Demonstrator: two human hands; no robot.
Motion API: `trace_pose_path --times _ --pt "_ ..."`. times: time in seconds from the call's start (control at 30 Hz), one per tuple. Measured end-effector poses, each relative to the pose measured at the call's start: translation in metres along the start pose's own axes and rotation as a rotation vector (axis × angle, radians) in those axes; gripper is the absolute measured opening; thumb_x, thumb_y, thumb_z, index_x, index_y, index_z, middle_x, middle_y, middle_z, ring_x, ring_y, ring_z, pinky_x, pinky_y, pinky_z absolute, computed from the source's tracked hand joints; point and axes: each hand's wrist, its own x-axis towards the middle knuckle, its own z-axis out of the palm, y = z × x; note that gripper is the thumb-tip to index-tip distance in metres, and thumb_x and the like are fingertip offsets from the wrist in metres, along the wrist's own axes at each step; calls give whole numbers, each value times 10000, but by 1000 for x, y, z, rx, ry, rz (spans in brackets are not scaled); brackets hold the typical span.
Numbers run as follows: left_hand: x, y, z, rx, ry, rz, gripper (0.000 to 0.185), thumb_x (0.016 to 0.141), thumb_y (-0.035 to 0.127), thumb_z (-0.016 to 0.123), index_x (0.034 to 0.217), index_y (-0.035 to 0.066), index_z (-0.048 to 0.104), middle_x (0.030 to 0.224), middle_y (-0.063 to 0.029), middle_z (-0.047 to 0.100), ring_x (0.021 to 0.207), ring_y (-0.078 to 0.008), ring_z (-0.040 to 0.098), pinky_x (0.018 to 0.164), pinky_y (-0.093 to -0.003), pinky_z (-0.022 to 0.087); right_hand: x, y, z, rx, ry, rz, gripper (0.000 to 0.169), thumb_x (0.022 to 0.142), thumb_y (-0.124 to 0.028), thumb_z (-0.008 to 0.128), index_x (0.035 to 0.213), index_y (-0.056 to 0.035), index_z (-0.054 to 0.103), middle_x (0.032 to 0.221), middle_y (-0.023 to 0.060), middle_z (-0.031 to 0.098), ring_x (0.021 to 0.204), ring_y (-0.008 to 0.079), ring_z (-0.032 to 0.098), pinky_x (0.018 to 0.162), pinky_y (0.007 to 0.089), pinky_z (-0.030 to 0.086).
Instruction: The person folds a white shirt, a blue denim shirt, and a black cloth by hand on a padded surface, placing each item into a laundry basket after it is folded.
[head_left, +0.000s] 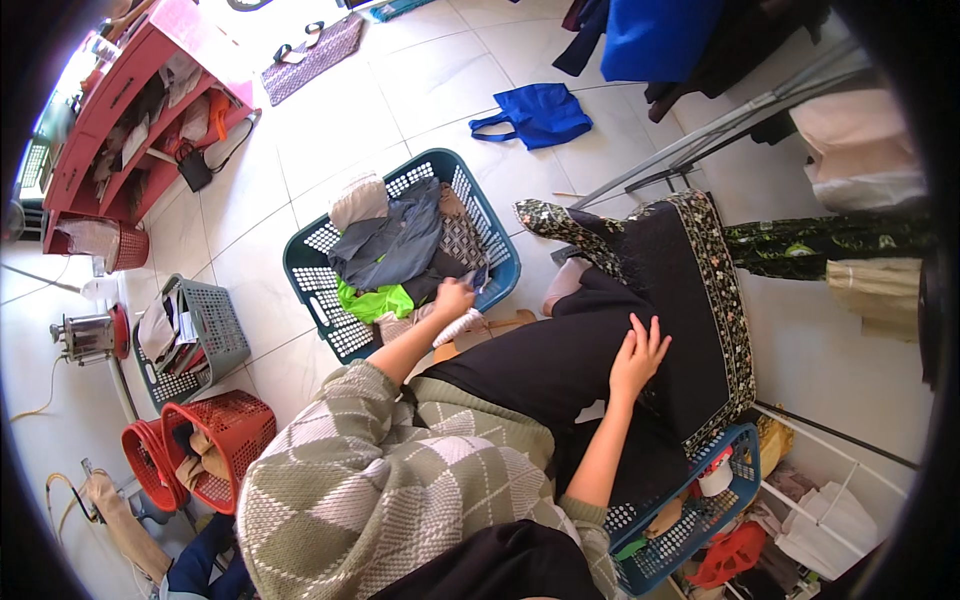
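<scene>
My left hand (454, 298) reaches over the near edge of a dark teal plastic laundry basket (501, 259), its fingers curled near a striped cloth; whether it grips anything cannot be made out. Inside the basket lie a grey-blue garment (397, 236), a bright green cloth (375, 302), a cream cloth (360, 199) and a patterned cloth (461, 238). My right hand (639, 352) has its fingers spread and nothing in it, over my black-clothed leg. Beside that leg is a black cloth with a floral border (720, 300), spread out flat.
A blue tote bag (551, 116) and a patterned bag (319, 56) lie on the tiled floor. Red baskets (247, 435) and a grey basket (225, 322) stand left, below a pink desk (139, 67). A metal rack (742, 112) and another teal basket (690, 544) are at right.
</scene>
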Motion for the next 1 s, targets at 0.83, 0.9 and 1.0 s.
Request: trace_pose_path --times 0.83,0.9,1.0 --pt "47 -204 -48 116 464 -426 415 659 305 788 1023 136 680 1101 -84 635 1041 -283 594 914 -475 434 -7 -13 6 -86 -69 103 291 956 -238 430 1195 -220 595 1431 70 384 1334 451 241 1055 536 286" --pt "49 -200 -53 61 427 -425 376 660 314 788 987 151 697 1016 -71 666 1016 -250 611 902 -502 422 -9 -9 8 -83 -55 88 293 957 -242 428 1200 -226 592 1435 60 380 1337 454 234 1047 543 294" --pt "52 -192 -76 16 -20 -482 388 677 279 775 1016 146 641 890 -65 679 952 -260 632 825 -474 444 -13 -7 8 -64 -37 100 291 953 -246 437 1199 -230 593 1436 55 380 1338 451 236 1039 549 299"
